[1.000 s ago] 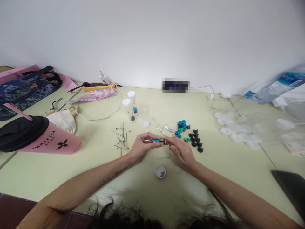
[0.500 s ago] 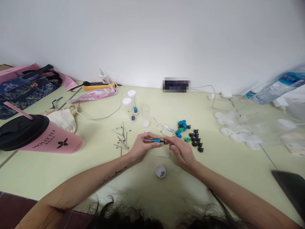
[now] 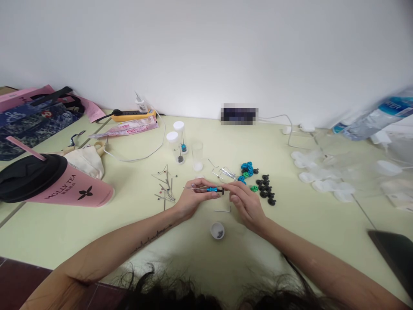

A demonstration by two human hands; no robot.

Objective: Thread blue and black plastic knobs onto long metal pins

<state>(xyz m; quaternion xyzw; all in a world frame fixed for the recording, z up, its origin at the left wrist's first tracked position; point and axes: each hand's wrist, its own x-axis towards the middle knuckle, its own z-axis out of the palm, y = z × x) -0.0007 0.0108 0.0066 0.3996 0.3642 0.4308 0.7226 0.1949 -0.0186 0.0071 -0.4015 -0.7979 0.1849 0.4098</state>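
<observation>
My left hand [image 3: 193, 200] is closed around a thin metal rod with a blue and black piece [image 3: 213, 189] on it, held level above the pale green table [image 3: 97, 232]. My right hand [image 3: 245, 202] pinches the black end of that piece with thumb and forefinger. A small L-shaped hex key [image 3: 223, 210] lies on the table just under my hands. A little white cap holding dark bits [image 3: 217, 230] sits nearer to me. Blue, green and black small round parts [image 3: 258, 181] lie in a cluster just right of my right hand.
Loose metal pins [image 3: 165, 187] lie left of my hands, bent wires [image 3: 223, 173] behind them. Clear vials with white lids [image 3: 177, 144] stand further back. A pink cup with a black lid [image 3: 51, 183] lies at left, near bags. White round lids [image 3: 319, 181], plastic bags and a water bottle [image 3: 374, 120] fill the right.
Almost nothing differs: both hands stay on the rod and its blue piece, and my right fingers have shifted slightly at the black end.
</observation>
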